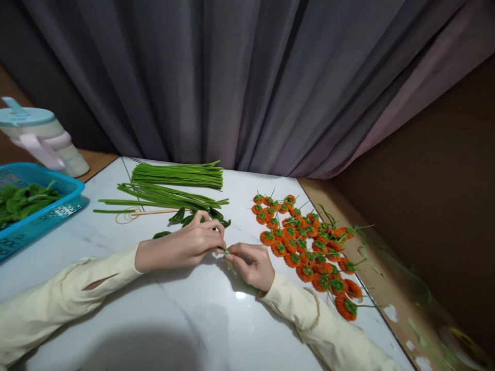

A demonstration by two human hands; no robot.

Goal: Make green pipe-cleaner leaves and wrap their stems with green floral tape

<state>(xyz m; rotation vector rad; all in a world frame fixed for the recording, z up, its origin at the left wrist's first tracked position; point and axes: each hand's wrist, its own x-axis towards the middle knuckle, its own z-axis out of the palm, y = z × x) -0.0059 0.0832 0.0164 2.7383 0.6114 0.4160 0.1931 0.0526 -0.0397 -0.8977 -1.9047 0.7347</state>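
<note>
My left hand point(193, 241) and my right hand point(253, 265) meet over the middle of the white table. Both pinch a small green piece point(223, 251), which looks like the end of a pipe cleaner; most of it is hidden by the fingers. A pale green strip point(240, 280) shows blurred under my right hand. Just beyond my left hand lie dark green looped pipe-cleaner leaves point(178, 215), with one more leaf point(161, 234) by the wrist. A thin wooden stick point(160, 211) and a loop of thin tan cord point(127, 215) rest behind them.
Loose green pipe cleaners point(162, 195) and a thick bundle point(178, 176) lie at the back. Several orange persimmon-like pipe-cleaner pieces point(306, 273) spread at the right. At left stand a blue basket point(73, 198) of green leaves and a lidded cup point(67, 149). A curtain point(216, 77) hangs behind.
</note>
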